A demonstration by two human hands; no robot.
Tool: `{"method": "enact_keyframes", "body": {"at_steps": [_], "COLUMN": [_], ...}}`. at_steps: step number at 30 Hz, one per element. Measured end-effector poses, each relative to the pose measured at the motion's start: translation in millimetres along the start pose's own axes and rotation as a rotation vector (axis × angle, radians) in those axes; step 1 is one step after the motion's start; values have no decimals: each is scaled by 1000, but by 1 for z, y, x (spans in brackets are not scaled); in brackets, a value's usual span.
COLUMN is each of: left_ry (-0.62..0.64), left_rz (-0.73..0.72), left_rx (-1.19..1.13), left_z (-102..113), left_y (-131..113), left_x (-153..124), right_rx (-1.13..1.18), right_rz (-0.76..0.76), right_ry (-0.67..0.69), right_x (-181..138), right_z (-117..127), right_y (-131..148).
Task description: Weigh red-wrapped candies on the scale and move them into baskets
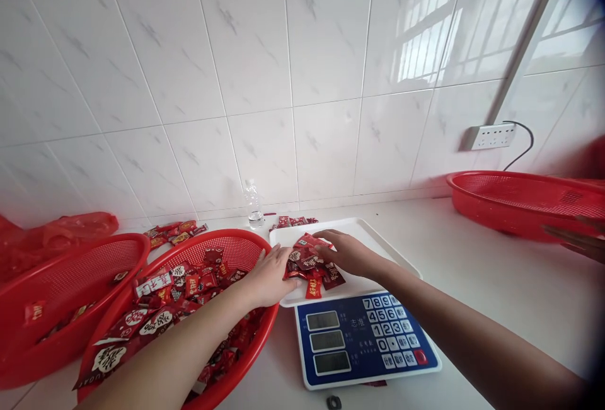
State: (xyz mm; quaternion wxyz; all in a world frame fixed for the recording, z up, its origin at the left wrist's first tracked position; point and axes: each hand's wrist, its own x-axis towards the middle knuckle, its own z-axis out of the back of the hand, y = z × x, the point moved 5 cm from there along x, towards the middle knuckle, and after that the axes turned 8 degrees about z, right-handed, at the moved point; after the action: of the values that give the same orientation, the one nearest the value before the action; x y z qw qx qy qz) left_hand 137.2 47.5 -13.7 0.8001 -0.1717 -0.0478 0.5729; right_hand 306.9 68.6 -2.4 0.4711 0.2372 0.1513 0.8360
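A heap of small red wrapped sweets [309, 268] lies on the white tray [373, 237] of a blue-faced weighing scale [362, 337]. My left hand [267, 278] rests at the tray's left edge, fingers curled against the heap, above the rim of a red basket [222, 246] full of the same sweets. My right hand [343, 252] lies on top of the heap, fingers bent down onto the wrappers. Both hands cup the pile from either side.
A second red basket [70, 271] stands at the far left with few sweets. A third red basket [520, 199] sits at the right, with another person's fingers [574, 237] near it. A water bottle [254, 203], loose sweets [174, 232] and a wall socket [491, 136] are behind.
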Motion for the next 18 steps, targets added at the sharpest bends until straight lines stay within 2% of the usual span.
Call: {"method": "enact_keyframes", "body": {"at_steps": [9,15,18], "left_ry": [62,29,15], "left_rz": [20,-16,-34], "left_rx": [64,18,-1], "left_z": [2,-2,-2], "left_y": [-1,1,2], "left_x": [-3,-1,0], "right_rx": [16,-52,-85], "right_rz": [20,89,171], "right_ry": [182,395,374], "right_x": [11,5,6], "right_z": [-20,-34,-40], "right_y": [7,19,21]}}
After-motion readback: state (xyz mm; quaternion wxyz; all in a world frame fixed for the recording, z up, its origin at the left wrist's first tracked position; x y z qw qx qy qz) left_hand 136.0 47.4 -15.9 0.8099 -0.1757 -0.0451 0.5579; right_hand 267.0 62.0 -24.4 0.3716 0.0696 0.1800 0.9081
